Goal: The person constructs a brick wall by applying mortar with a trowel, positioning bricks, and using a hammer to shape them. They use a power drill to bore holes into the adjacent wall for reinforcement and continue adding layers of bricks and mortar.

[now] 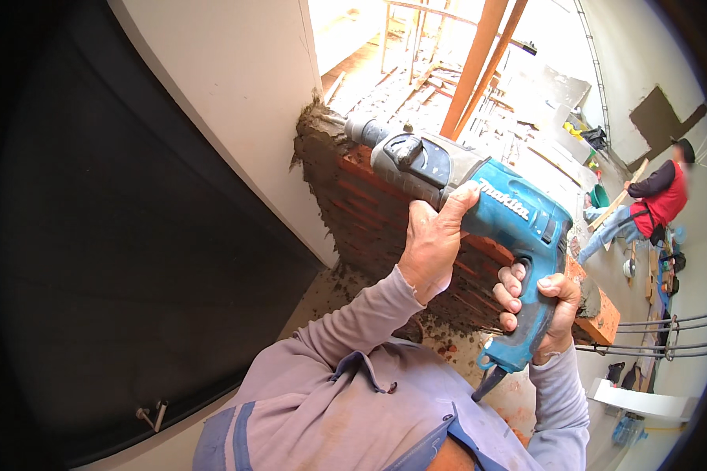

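A teal-and-grey corded hammer drill with a pistol-shaped body (518, 224) sits between both hands: the right hand (563, 314) wraps its handle (531, 322) at the rear, while the left hand (432, 250), nearer the nose, grips the body's underside, thumb up its side. The drill's long axis runs forward and leftward past the left hand to a thin metal bit (335, 120), pointing at the mortar-smeared, orange brick wall (346, 204) ahead; whether its tip touches is unclear.
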### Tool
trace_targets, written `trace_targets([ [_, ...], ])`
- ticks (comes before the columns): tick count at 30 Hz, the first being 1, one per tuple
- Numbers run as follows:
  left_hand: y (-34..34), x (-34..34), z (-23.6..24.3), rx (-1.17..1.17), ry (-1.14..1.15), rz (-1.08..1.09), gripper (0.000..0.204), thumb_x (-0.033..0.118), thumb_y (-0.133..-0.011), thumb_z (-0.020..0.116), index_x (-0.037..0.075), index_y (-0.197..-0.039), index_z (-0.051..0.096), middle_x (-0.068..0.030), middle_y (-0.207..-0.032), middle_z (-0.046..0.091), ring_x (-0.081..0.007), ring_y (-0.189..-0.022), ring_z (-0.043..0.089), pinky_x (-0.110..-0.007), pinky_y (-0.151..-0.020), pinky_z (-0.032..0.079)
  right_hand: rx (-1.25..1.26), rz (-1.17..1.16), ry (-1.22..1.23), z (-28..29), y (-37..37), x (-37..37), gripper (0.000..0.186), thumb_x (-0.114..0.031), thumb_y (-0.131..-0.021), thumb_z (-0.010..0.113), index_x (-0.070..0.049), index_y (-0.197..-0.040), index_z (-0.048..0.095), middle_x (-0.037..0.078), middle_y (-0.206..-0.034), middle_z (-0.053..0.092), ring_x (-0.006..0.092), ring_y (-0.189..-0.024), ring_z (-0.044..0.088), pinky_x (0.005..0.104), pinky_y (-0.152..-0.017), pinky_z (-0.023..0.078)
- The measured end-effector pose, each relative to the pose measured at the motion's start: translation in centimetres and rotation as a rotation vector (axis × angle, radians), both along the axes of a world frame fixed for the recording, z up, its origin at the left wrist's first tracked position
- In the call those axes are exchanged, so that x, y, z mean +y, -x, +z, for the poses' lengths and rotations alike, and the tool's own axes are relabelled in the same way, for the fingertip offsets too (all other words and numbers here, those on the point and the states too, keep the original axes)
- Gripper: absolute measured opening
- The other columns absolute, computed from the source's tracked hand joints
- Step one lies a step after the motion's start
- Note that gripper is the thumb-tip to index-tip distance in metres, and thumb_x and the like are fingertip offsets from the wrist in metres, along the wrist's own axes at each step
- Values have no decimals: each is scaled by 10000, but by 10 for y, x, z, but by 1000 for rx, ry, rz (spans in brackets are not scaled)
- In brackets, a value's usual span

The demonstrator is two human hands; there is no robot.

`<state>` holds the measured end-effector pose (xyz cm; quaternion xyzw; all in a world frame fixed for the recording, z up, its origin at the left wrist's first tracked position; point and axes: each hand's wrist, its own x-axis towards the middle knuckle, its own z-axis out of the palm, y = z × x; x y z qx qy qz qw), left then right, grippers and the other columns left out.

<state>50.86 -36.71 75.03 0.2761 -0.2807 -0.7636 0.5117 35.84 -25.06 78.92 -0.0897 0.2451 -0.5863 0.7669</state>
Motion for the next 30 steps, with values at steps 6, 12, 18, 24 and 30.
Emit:
trace_targets([
  [6, -4, -1, -2, 67, -56, -41, 508, 334, -842, 753, -29, -989, 429, -92, -972, 535, -109, -901, 503, -260, -771, 461, 297, -146, -76, 20, -18, 0, 539, -219, -690, 591, 67, -1139, 507, 156, -931, 568, 271, -876, 588, 432, -648, 608],
  [12, 2, 6, 3, -76, -60, 77, 327, 302, -906, 673, -6, -997, 618, -51, -957, 643, -104, -853, 621, -282, -759, 521, 240, -118, -117, 17, -15, 1, 521, -238, -686, 599, 52, -1112, 524, 132, -910, 571, 271, -866, 587, 499, -774, 568],
  [18, -7, 3, 2, 54, -8, 1, 503, 328, -861, 738, -25, -985, 402, -98, -975, 526, -109, -855, 518, -246, -756, 474, 167, -78, -114, 8, -14, 0, 355, -219, -706, 593, -5, -974, 505, 93, -823, 513, 228, -757, 535, 414, -646, 554],
  [24, -2, -7, -6, 21, 5, 59, 324, 295, -933, 629, -11, -1038, 647, -44, -951, 660, -100, -849, 627, -282, -778, 520, 244, -84, -76, 29, -23, -13, 412, -202, -727, 588, 31, -1053, 492, 116, -882, 529, 246, -827, 552, 370, -546, 567],
  [30, -6, -10, -7, -34, -4, 15, 325, 284, -931, 631, -17, -1052, 646, -44, -955, 665, -99, -854, 633, -283, -789, 525, 181, -43, -102, 14, -13, -12, 472, -196, -731, 588, 47, -1122, 486, 132, -927, 548, 262, -845, 570, 386, -588, 564],
])
